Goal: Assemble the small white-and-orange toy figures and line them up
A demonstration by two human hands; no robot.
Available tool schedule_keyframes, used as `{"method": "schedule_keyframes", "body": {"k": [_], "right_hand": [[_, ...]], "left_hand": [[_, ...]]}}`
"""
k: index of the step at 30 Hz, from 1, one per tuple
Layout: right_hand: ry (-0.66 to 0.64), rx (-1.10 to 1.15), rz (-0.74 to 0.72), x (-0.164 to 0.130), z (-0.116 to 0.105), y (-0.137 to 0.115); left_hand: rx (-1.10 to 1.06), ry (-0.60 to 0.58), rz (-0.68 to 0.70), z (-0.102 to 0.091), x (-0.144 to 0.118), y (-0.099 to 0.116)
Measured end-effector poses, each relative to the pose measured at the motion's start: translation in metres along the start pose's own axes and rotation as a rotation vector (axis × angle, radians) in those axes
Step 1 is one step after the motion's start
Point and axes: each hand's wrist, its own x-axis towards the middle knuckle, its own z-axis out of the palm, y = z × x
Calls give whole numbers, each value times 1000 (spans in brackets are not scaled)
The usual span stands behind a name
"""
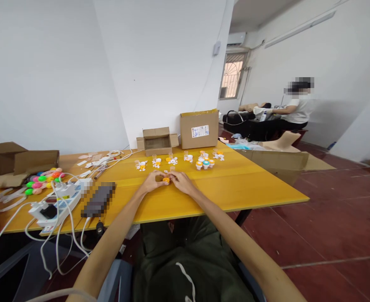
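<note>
White walls, red tiled floor, and our yellow tabletop [203, 197] running left to right: such is the setting we record.

Item, our left hand [151, 181] and our right hand [180, 181], brought together near the middle of the table, wrists resting on the surface, which steadies fine work. Fingertips of both close on a small orange piece [166, 180] held between them just above the tabletop; thumbs and forefingers pinch inward, the other fingers curled. Whether a second part is in the pinch we cannot tell, it being too small.

Item, a row of small white and orange toys [172, 160] set out beyond our hands, in separate little groups, near enough to reach without rising; at its right, a cluster of orange and teal capped pieces [205, 164].

Item, an open small carton [157, 141] and a taller closed carton [199, 128] against the wall, behind the row.

Item, at left, a white power strip [57, 202] with trailing cables, a dark blurred device [98, 199] beside it, and bright coloured balls [43, 179] spilling from a flattened box [21, 161].

Item, a large open carton [282, 161] at the table's right end.

Item, another person [295, 111] seated well apart by the far window, occupied with other goods.
</note>
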Motion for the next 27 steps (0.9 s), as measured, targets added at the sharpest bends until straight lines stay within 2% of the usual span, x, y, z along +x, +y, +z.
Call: {"method": "schedule_keyframes", "body": {"k": [6, 14, 17, 21, 27], "right_hand": [[19, -31, 5, 0, 1, 1], [219, -84, 50, 0, 2, 7], [248, -104, 66, 1, 3, 9], [191, -159, 138, 1, 3, 8], [-15, -363, 223, 0, -1, -3]], "left_hand": [[59, 10, 32, 1, 1, -7], [173, 126, -11, 0, 3, -12], [212, 162, -31, 0, 5, -15], [254, 192, -48, 0, 6, -19], [348, 214, -98, 0, 7, -21]]}}
